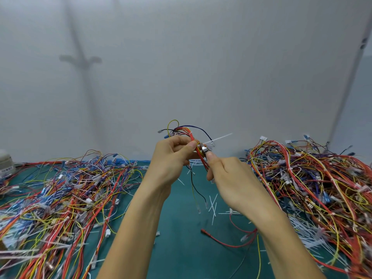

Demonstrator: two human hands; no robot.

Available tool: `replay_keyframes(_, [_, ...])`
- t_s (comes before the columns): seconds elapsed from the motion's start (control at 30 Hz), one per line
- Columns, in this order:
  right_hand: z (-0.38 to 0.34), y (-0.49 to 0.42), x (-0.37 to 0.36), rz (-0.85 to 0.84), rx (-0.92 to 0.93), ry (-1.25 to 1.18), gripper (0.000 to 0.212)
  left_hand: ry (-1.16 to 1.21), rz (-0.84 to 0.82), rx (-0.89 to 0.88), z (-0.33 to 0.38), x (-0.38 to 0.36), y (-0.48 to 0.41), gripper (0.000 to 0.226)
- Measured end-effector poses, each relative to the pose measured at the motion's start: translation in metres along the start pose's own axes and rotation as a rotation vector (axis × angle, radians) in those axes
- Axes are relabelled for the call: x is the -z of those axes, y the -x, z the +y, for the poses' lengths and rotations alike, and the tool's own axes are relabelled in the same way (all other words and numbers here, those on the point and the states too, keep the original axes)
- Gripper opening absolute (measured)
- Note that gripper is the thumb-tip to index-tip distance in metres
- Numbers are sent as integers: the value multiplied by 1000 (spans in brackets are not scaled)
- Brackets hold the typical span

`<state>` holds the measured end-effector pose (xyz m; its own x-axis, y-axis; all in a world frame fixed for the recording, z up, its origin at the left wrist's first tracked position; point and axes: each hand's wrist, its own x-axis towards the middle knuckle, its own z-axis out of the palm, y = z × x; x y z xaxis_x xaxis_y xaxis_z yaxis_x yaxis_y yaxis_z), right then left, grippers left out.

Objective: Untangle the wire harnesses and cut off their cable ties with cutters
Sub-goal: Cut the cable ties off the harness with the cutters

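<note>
soft even light, faint blurred shadow on wall point(80, 61), wide-angle bending at edges, slightly soft focus

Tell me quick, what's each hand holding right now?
Left hand: closed, pinching the wire harness.
Right hand: closed round the cutters, tips at the harness's cable tie.

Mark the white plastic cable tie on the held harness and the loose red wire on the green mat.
White plastic cable tie point(220, 137): head view, its free tail.
Loose red wire point(203, 231): head view, its left tip.

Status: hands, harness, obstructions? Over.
Left hand pinches raised harness. Right hand holds cutters at its cable tie, tail sticking out. Nothing blocking the cut.
</note>
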<state>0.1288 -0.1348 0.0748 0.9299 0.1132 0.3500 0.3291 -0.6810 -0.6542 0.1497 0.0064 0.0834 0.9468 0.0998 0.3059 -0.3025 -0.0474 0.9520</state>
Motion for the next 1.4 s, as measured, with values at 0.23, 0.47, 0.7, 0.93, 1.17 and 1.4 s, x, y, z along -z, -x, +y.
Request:
replay_keyframes(0.23, [2,-1,0,2,-19,-23,69,-22,-11,15,1,0,0,9])
replay_keyframes(0.47, [2,-3,-1,-1,-36,-121,66,-36,8,34,-3,3,-3,16])
replay_keyframes(0.7, [2,-4,4,96,-65,-172,56,90,80,106,-3,6,-4,20])
replay_keyframes(0.93, [6,-4,-4,-64,-60,-215,14,149,135,147,-5,11,-6,21])
replay_keyframes(1.17, [6,-5,-3,-43,-94,-443,4,168,-68,156,-2,21,-7,22])
replay_keyframes(1.4, [12,-4,1,-194,-103,-379,3,183,-81,130,-5,19,-7,33])
